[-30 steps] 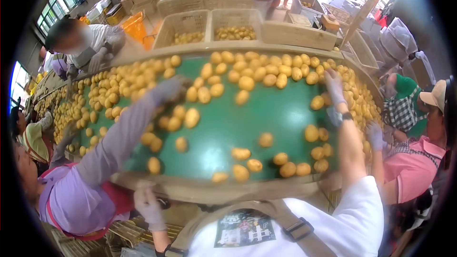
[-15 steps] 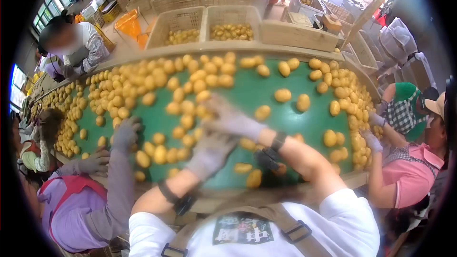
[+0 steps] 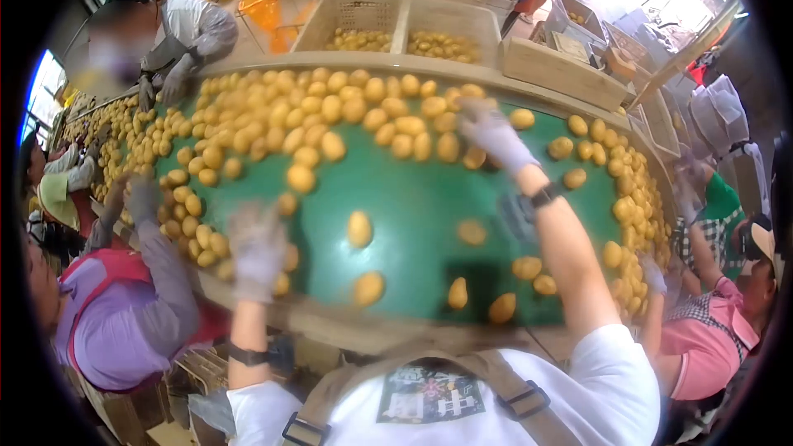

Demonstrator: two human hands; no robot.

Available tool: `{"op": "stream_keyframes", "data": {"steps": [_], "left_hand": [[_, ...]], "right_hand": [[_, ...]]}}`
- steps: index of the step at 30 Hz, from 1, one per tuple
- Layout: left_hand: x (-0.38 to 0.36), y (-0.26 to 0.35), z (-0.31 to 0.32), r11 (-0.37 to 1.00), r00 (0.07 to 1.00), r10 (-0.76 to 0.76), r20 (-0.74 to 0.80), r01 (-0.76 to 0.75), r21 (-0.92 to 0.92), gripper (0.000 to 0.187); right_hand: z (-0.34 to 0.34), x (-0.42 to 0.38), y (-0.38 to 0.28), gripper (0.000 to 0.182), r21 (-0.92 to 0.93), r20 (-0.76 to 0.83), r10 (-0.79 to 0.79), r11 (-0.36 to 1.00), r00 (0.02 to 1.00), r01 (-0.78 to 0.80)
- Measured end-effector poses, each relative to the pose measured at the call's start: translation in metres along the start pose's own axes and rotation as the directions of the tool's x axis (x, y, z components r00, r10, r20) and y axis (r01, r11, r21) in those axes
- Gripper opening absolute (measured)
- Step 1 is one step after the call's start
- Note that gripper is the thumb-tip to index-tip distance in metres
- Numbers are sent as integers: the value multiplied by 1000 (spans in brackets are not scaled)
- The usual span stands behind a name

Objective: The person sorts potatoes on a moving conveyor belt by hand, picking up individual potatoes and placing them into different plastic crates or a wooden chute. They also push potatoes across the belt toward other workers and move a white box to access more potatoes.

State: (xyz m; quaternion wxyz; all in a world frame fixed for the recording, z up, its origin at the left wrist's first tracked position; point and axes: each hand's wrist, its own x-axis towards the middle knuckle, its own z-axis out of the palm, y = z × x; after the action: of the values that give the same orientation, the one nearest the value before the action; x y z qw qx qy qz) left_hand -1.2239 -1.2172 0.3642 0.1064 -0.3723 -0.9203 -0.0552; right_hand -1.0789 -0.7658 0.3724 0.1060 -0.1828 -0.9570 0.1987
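A round green sorting surface (image 3: 413,198) fills the middle of the frame, and yellow potatoes (image 3: 330,111) are heaped along its upper and left edges, thinning toward the centre, probably because they are fed in from the far side. The right hand (image 3: 494,134), gloved, is stretched to the upper middle of the frame, where it lies over the potatoes at the edge of the heap; its fingers are blurred, so whether anything is gripped cannot be told. The left hand (image 3: 258,249), also gloved, is held at the lower left of the green surface, fingers spread and loose, with a few potatoes just beside it; nothing is seen to be held. Sorted potatoes appear to be kept in the pale crates (image 3: 396,25) beyond the rim, at the top of the frame. Co-workers are ranged round the edge: a purple sleeve (image 3: 157,260) at lower left, a pink shirt (image 3: 710,347) at lower right. The frame's corners are cut off by the lens.
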Motion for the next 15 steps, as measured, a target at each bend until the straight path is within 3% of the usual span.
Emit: {"op": "stream_keyframes", "data": {"steps": [1,2,3,5,6,8,10,11,14,15], "left_hand": [[-3,31,-23,972,995,102,10,-98,-216,40],[-14,45,-18,952,980,194,31,-181,-247,41],[-25,57,-23,921,968,248,31,-226,-317,41],[-46,64,-30,906,966,242,92,-191,-378,41],[-57,65,-31,899,966,233,110,-170,-405,41],[-78,56,-30,899,972,197,127,-128,-419,42],[-87,57,-29,903,974,184,133,-114,-414,43],[-88,60,-31,910,974,186,129,-121,-397,43],[-91,65,-32,917,980,149,134,-86,-390,45],[-88,67,-29,916,983,126,132,-64,-395,45]], "right_hand": [[11,7,-16,40,-61,115,31,998,993,-24],[19,12,-30,40,-123,223,69,992,972,-43],[27,1,-44,29,-200,87,-89,974,992,105],[23,-19,-57,32,-181,260,-70,976,963,120],[24,-37,-54,32,-86,220,-99,989,971,121],[-3,-48,-66,31,104,304,41,992,952,-76],[-12,-48,-49,29,102,159,53,992,986,-70],[-21,-38,-36,38,94,72,81,992,994,-87],[-52,13,19,70,172,-126,492,866,861,-470],[-58,13,27,69,-71,-47,371,925,927,-374]]}}
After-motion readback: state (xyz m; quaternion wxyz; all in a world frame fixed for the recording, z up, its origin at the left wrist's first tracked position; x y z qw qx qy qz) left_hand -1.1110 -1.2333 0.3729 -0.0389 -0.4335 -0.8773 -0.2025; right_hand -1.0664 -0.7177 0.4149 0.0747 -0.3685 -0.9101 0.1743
